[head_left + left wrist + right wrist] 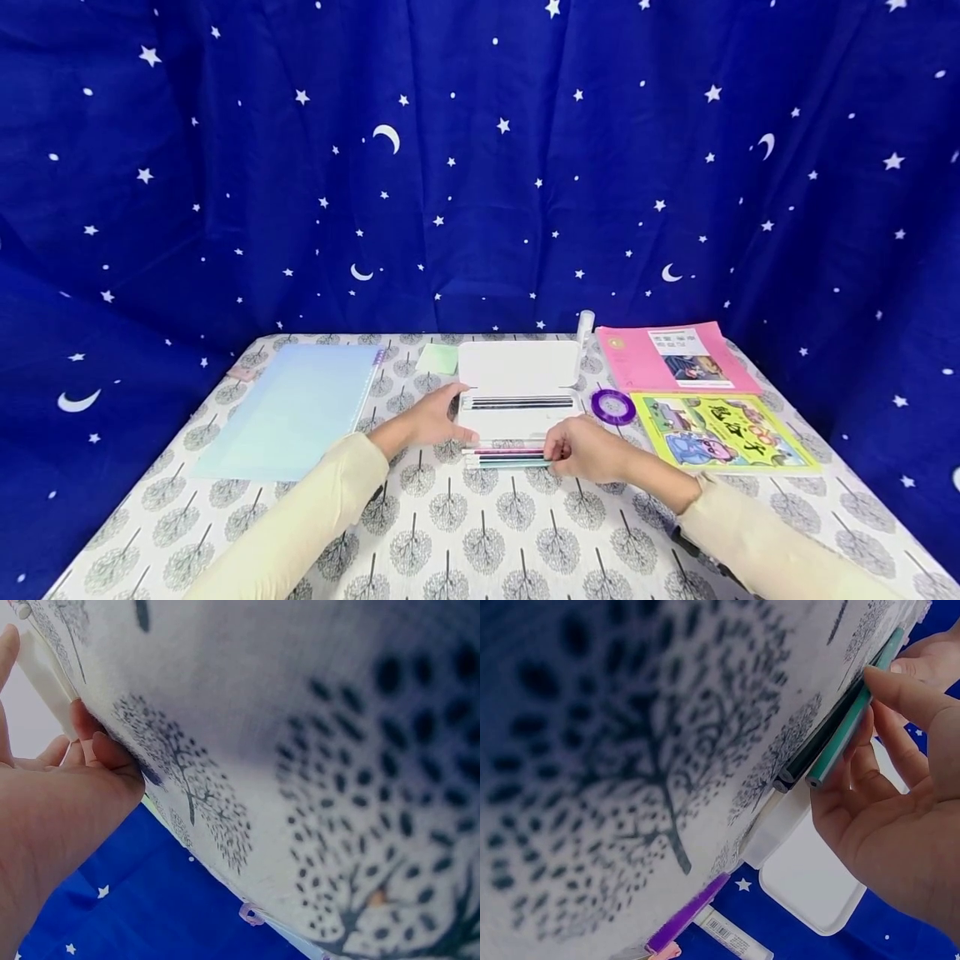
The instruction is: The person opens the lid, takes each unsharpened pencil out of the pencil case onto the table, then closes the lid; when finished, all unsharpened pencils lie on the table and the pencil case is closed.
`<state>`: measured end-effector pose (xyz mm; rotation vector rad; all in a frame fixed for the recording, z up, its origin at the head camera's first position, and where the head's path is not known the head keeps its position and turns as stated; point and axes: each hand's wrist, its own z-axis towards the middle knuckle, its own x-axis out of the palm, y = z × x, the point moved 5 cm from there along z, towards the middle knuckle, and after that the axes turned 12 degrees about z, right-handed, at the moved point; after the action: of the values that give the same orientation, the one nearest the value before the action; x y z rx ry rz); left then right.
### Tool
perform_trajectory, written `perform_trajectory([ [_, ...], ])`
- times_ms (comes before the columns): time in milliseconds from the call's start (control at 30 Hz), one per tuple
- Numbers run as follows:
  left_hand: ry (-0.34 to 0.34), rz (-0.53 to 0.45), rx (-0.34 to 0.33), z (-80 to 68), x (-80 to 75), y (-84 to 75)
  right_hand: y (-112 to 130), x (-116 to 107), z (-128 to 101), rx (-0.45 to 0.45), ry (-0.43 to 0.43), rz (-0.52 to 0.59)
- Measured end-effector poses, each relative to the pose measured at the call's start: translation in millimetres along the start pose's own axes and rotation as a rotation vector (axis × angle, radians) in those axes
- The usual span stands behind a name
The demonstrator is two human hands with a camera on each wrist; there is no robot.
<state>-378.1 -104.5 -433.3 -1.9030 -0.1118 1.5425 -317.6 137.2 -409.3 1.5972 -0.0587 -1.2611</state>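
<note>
An open white pencil case lies mid-table, with dark pens in its tray. In front of it a row of pencils lies side by side on the tree-print tablecloth. My left hand rests with relaxed fingers at the case's left front corner, thumb by the pencils' left ends. In the left wrist view its fingertips touch the cloth beside the white case edge. My right hand pinches the pencils' right ends. In the right wrist view thumb and fingers hold a green pencil and a dark one.
A pale blue folder lies at left, with a green sticky note behind the case. At right are a purple tape roll, a pink book, a yellow-green picture book and a small white tube. A starry blue curtain hangs behind.
</note>
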Motion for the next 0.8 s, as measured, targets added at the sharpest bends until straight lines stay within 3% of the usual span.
perform_trajectory([
  [600,-0.001,0.013,-0.004,-0.7,0.6,0.6,-1.2,0.0,0.4,0.011,0.002,-0.027],
  [800,-0.005,0.031,-0.003,-0.2,1.0,-0.6,2.9,-4.4,1.3,-0.020,-0.017,0.025],
])
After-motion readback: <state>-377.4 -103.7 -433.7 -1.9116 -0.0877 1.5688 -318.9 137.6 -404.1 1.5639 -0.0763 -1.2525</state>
